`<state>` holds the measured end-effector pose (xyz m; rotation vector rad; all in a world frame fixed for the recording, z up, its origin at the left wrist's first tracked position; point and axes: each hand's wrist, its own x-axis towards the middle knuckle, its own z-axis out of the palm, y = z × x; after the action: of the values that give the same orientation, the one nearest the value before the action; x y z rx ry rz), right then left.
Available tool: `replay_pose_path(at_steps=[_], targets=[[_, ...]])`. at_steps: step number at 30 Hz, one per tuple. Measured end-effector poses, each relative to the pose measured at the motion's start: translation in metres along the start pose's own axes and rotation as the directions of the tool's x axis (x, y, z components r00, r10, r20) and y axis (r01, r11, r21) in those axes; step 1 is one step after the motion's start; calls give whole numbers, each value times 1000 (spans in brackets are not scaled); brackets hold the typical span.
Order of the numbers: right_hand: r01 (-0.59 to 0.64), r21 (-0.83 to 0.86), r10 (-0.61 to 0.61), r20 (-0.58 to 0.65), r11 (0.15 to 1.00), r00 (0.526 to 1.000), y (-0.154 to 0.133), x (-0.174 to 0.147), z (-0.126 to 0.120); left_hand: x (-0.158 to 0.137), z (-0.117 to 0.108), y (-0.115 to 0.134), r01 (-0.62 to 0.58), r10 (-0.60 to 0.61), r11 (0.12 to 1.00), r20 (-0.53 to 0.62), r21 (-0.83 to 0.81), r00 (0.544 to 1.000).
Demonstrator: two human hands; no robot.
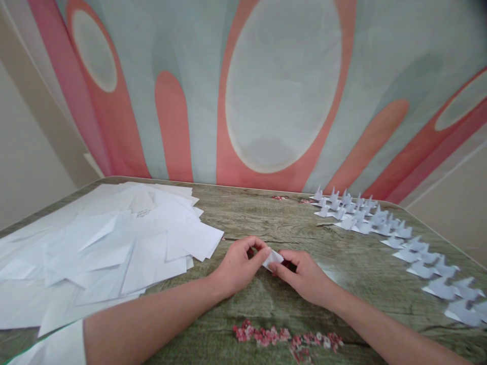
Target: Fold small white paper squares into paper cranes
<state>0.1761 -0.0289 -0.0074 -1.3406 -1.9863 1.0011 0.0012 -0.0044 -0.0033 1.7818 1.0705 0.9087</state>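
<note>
Wood-look tabletop [243,208] takes up the near part of the room, so picture a clock face on it, the person's hands at the centre, 12 on the far side. Closest, around 6 o'clock, there's a strip of pink blossom print [262,335], and a white sleeve [57,347] pokes in at 8.

Dead centre, the left hand [239,263] pinches a small folded white paper [274,257] by its left side, thumb and index finger. The right hand [302,276] pinches the right edge much the same way; can't tell what its other fingers are up to, they're curled out of sight.

I'd guess that paper weighs basically nothing, kinda stiff where it's layered, not slippery, but easy to crumple or tear. Light thumb-and-finger grips on opposite edges seem right to me.

Over at 9 to 10 there's a big messy pile of white sheets [148,253]. Rows of little bird-ish paper figures [441,288] run from 4 up to 1. Way back at 12 is a teal-and-coral backdrop [201,101].
</note>
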Motion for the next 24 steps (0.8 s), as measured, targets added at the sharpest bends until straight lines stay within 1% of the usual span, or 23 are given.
replay_pose_path(at_steps=[6, 12, 17, 21, 24], targets=[[37, -61, -38, -20, 997, 999, 0, -1, 3, 1, -1, 4, 3, -2, 1000, 65, -16, 998], [24, 98, -17, -69, 995, 997, 0, -2, 0, 1, -1, 3, -3, 3, 1000, 44, -4, 999], [26, 117, -18, -67, 993, 998, 2, -1, -2, 1, 1, 0, -3, 2, 1000, 48, 20, 999], [18, 144, -11, -54, 989, 998, 2, 0, -2, 1, 1, -1, -2, 2, 1000, 41, -4, 999], [15, 163, -9, -36, 987, 999, 1, 0, -3, 1, 1, -1, -5, 7, 999, 55, -34, 998]])
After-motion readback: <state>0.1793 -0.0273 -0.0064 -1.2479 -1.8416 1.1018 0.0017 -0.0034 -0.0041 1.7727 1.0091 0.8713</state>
